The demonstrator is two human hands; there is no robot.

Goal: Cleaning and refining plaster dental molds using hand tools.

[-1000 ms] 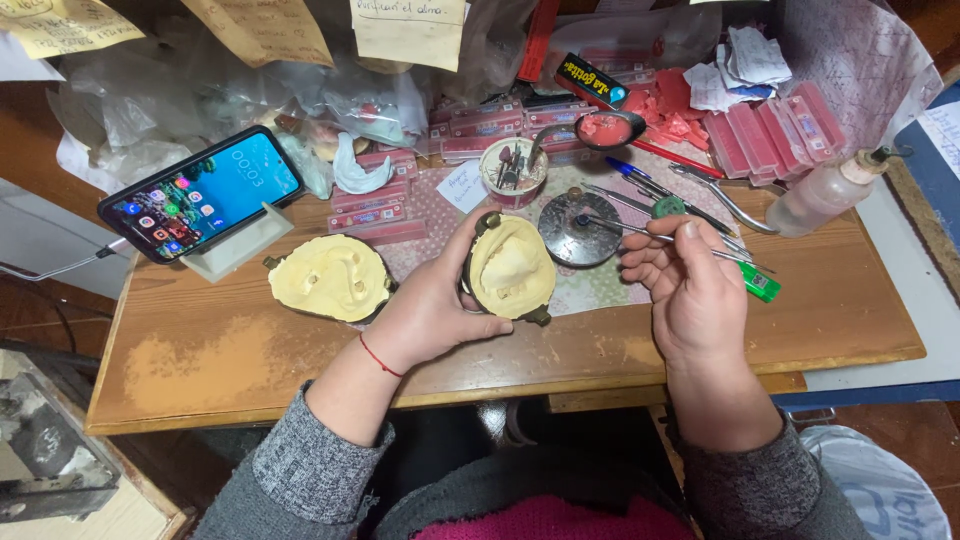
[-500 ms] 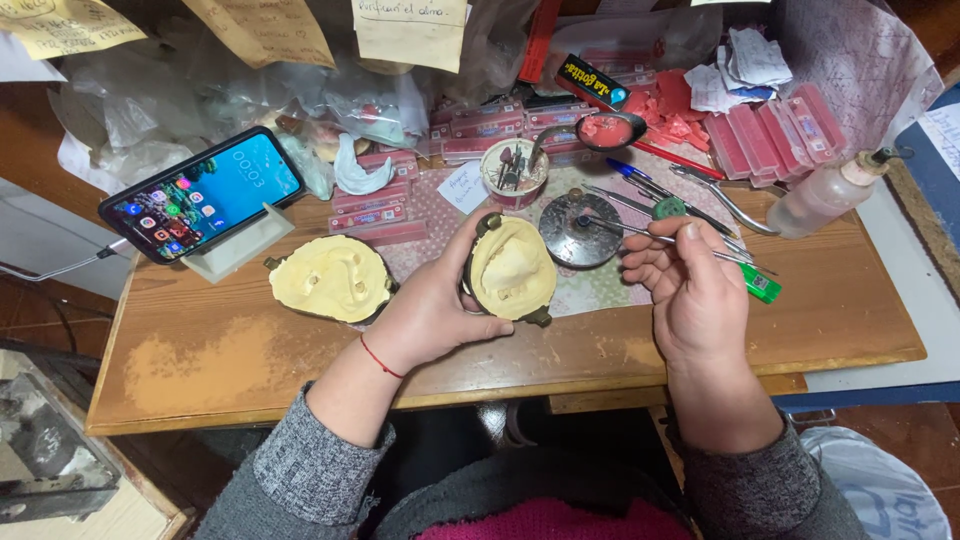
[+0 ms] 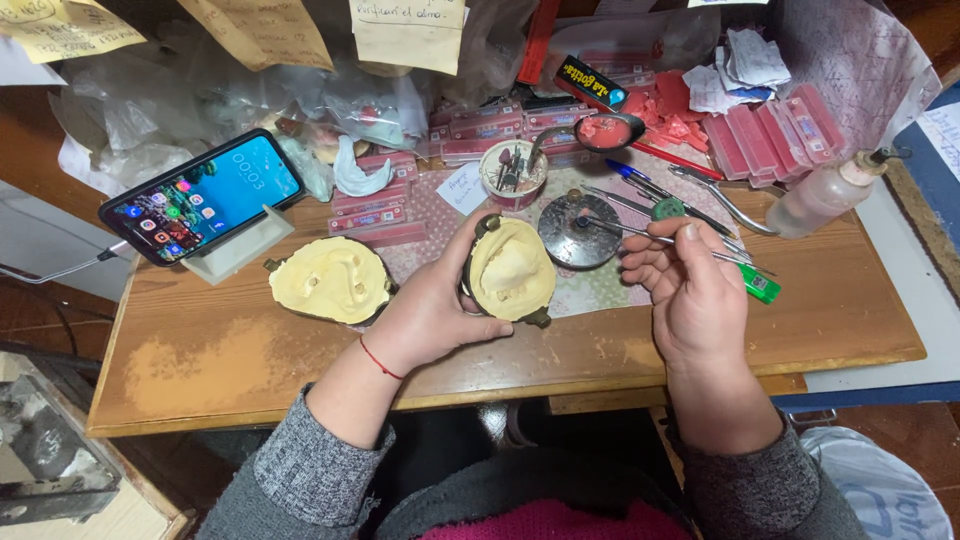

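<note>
My left hand (image 3: 428, 312) grips a metal flask half filled with pale yellow plaster (image 3: 510, 270), holding it just above the wooden table (image 3: 250, 360). A second plaster-filled flask half (image 3: 330, 280) lies on the table to its left. My right hand (image 3: 690, 285) pinches a thin metal instrument (image 3: 640, 232), whose tip rests on a round dark metal dish (image 3: 580, 230) beyond the held flask.
A smartphone (image 3: 205, 195) leans on a white stand at the back left. Behind are a small cup of burs (image 3: 512, 172), a spoon with pink wax (image 3: 608, 130), pink boxes, metal tools, a green lighter (image 3: 760, 285) and a plastic squeeze bottle (image 3: 825, 195). Plastic bags and paper notes crowd the rear.
</note>
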